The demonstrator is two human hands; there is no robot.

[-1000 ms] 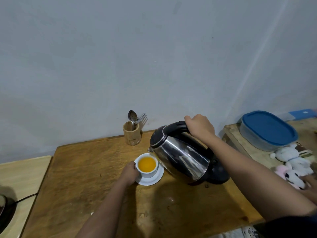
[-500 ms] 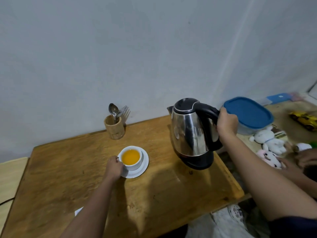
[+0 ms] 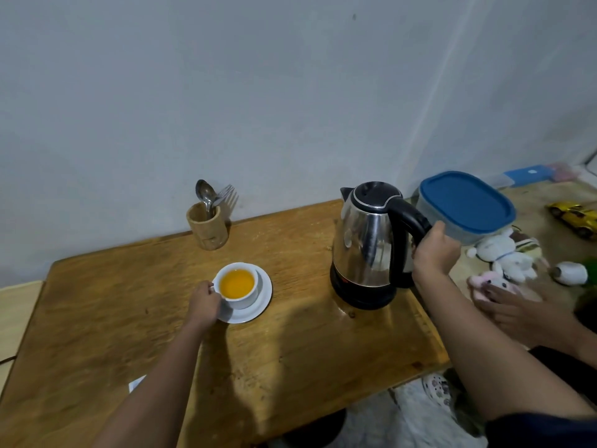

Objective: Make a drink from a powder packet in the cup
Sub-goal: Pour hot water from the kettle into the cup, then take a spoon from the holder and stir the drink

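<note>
Centre frame, left hand (image 3: 204, 302) pinches the cup (image 3: 238, 287) handle; at right, right hand (image 3: 434, 252) is wrapped around the upright kettle (image 3: 365, 244) handle.

Worn brown wooden table (image 3: 290, 357) against a grey wall

On it: round white saucer (image 3: 263, 297); upright steel electric kettle (image 3: 366, 247); wooden utensil cup (image 3: 208, 226); white paper scrap (image 3: 136, 383).

No text, label, brand or number is showing legibly on any object; nothing readable is appearing anywhere in view.
</note>
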